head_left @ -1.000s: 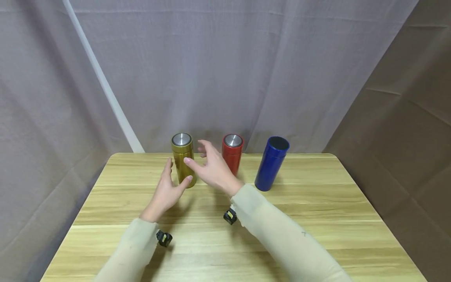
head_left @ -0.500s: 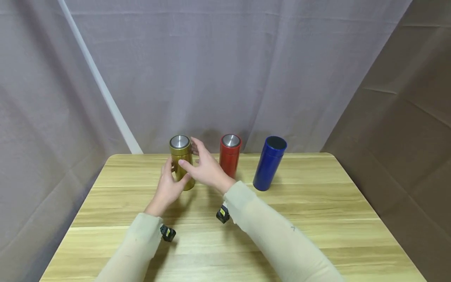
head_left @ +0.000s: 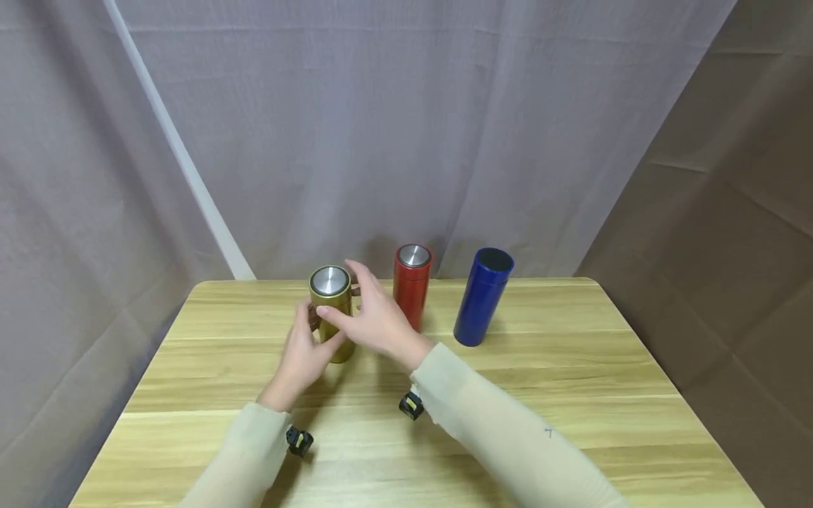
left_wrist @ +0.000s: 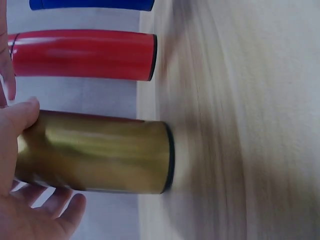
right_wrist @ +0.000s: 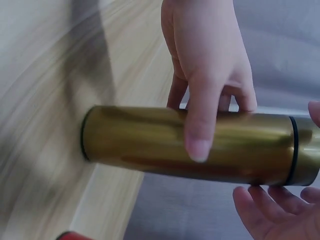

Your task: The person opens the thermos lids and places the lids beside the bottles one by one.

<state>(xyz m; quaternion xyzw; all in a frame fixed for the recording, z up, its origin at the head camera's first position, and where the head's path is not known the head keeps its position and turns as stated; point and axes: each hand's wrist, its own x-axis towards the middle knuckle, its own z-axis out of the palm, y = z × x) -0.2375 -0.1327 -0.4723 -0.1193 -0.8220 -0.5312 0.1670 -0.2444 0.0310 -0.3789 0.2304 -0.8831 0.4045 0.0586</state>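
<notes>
A gold vacuum flask (head_left: 334, 302) with a silver-topped lid stands nearly upright at the table's left half. My left hand (head_left: 303, 353) grips its body, thumb across the front and fingers behind. In the right wrist view the left thumb (right_wrist: 200, 142) lies on the gold wall. My right hand (head_left: 377, 317) is cupped loosely around the upper part, thumb in front and fingers at the far right side. In the right wrist view its fingers (right_wrist: 272, 207) are beside the lid end; how firmly they touch is unclear. In the left wrist view the dark base (left_wrist: 170, 157) is close to the table.
A red flask (head_left: 411, 289) stands just behind my right hand, its lower part partly hidden. Farther right is a blue flask (head_left: 483, 296) with a dark top. The wooden table (head_left: 571, 388) ends at a grey curtain (head_left: 381, 141).
Both hands have closed in around the gold flask, the left taking hold of it. In the last half second the flask has come nearer to me. The red and blue flasks stay put.
</notes>
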